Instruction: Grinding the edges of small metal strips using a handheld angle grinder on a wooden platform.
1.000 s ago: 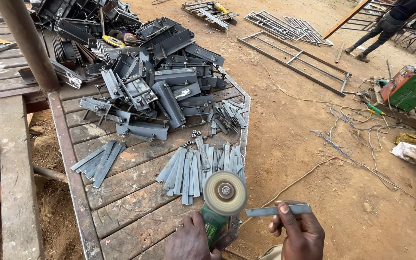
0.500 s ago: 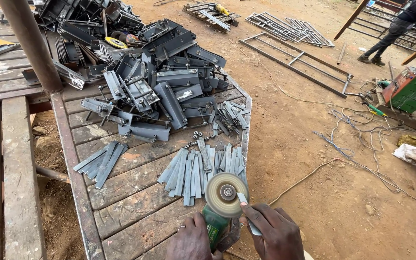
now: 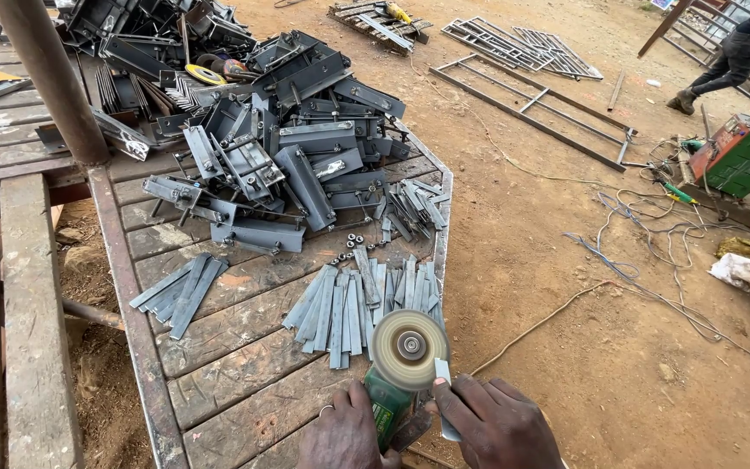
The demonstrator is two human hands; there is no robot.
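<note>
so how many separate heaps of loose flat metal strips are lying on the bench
2: a small heap left of centre, a larger heap just beyond the grinder disc. More strips may be buried in the bracket pile.

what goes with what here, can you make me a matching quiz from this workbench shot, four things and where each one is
Things:
1. grinder disc
2. green welding machine
3. flat metal strips
4. rusty post

Places:
a. upright at the table's upper left
b. on the dirt at far right
c. fanned on the planks just beyond the disc
d. between the left hand and right hand

Pairs: 1-d, 2-b, 3-c, 4-a
</note>
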